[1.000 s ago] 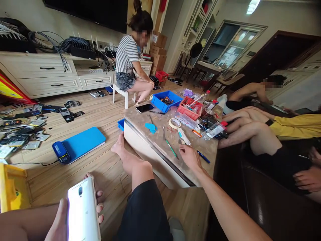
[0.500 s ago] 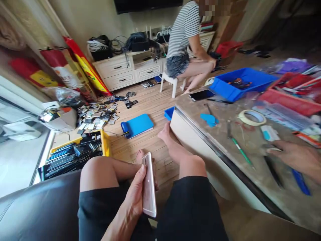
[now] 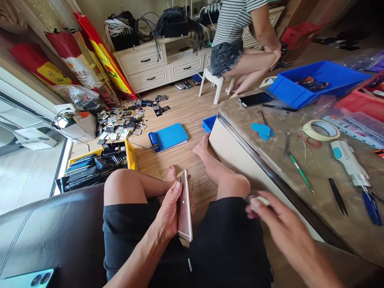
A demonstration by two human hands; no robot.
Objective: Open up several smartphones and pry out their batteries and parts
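Between my knees, my left hand (image 3: 171, 208) is closed round a smartphone (image 3: 184, 212) with a rose-gold back, held on edge with the thumb on its back. My right hand (image 3: 271, 212) is above my right thigh, its fingers pinched on a small pale object I cannot make out, blurred by motion. On the table (image 3: 270, 160) beside it lie black tweezers (image 3: 338, 197), a white and teal electric screwdriver (image 3: 349, 162), a blue-handled tool (image 3: 372, 206) and a green pen-like tool (image 3: 301, 174).
A roll of masking tape (image 3: 321, 130), a blue bin (image 3: 318, 86) and a dark phone (image 3: 256, 99) sit on the table. A yellow crate (image 3: 131, 156) of phone parts stands on the floor. A person (image 3: 237, 36) sits on a white stool (image 3: 214, 82). A teal phone (image 3: 30, 279) lies on the sofa.
My right hand has moved left from over the table to above my right thigh, carrying the small object. My left hand still holds the smartphone. The camera view has tilted down.
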